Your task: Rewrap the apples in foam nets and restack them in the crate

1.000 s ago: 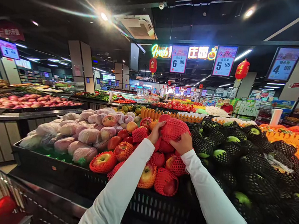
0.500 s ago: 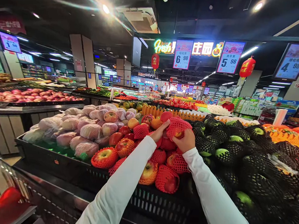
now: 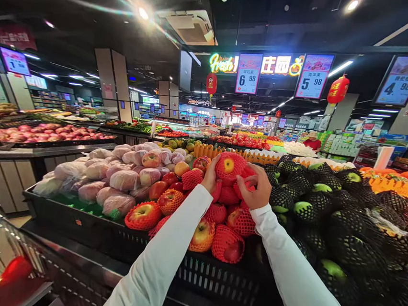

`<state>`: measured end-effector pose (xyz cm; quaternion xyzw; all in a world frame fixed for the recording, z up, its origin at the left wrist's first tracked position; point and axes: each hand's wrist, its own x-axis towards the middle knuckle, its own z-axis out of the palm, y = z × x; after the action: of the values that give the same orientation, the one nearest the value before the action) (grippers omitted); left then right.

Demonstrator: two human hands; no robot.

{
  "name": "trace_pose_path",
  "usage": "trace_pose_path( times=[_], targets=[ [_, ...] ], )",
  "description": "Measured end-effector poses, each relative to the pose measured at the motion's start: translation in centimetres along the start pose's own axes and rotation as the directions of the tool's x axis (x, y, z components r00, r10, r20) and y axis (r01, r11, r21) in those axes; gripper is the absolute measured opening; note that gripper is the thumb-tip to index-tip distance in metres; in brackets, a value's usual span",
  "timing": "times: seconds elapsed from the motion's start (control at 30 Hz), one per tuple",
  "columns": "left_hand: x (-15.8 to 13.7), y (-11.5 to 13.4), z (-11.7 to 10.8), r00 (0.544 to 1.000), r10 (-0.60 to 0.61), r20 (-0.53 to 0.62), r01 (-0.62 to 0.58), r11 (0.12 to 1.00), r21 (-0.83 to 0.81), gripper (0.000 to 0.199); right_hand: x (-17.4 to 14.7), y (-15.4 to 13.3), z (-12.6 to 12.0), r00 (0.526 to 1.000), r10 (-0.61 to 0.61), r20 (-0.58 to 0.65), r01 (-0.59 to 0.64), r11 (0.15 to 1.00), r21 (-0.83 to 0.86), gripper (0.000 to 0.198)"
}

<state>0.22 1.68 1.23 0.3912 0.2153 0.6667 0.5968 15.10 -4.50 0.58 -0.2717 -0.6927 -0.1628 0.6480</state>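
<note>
An apple in a red foam net [image 3: 228, 167] is held up above the pile, with its yellowish end facing me. My left hand [image 3: 210, 176] is closed around its left side. Close to the apple's lower right side is my right hand [image 3: 259, 187], its thumb and fingers curved and apart. Whether a fingertip touches the net I cannot make out. Below and around both hands lie several apples [image 3: 203, 234] in red and orange foam nets, in a black crate [image 3: 218, 279].
Wrapped pale pink fruit [image 3: 124, 179] fills the crate's left side. Green fruit in black nets [image 3: 337, 223] is heaped at right. A shopping cart [image 3: 8, 240] stands at lower left. Price screens [image 3: 248, 73] hang overhead. A person in red [image 3: 312, 143] is far back.
The netted apple has turned and shifted slightly left, so its yellowish end now faces me. My right hand's fingers have loosened from around its right side. My left hand keeps its hold.
</note>
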Motion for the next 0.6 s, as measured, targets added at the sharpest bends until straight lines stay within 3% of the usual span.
trace_pose_path(
  times=[0.1, 0.2, 0.33, 0.6],
  targets=[
    [-0.2, -0.1, 0.1, 0.997, 0.043, 0.062, -0.046, 0.998, 0.046, 0.055, 0.4, -0.2, -0.2, 0.999, -0.026, -0.045, 0.024, 0.999, -0.034, 0.073],
    [-0.6, -0.3, 0.4, 0.980, 0.056, 0.190, -0.073, 0.994, 0.081, 0.054, 0.4, 0.3, 0.1, 0.999, -0.025, 0.034, 0.028, 0.994, -0.110, 0.093],
    [-1.1, -0.3, 0.9, 0.961, 0.087, 0.262, -0.117, 0.988, 0.103, 0.061, 0.0, 1.4, 0.7, 0.991, -0.018, 0.130, 0.042, 0.982, -0.183, 0.088],
    [-1.2, -0.1, 0.7, 0.906, 0.191, 0.379, -0.307, 0.911, 0.275, 0.062, -0.3, 1.6, 0.4, 0.990, 0.009, 0.142, 0.041, 0.938, -0.343, 0.073]
  ],
)
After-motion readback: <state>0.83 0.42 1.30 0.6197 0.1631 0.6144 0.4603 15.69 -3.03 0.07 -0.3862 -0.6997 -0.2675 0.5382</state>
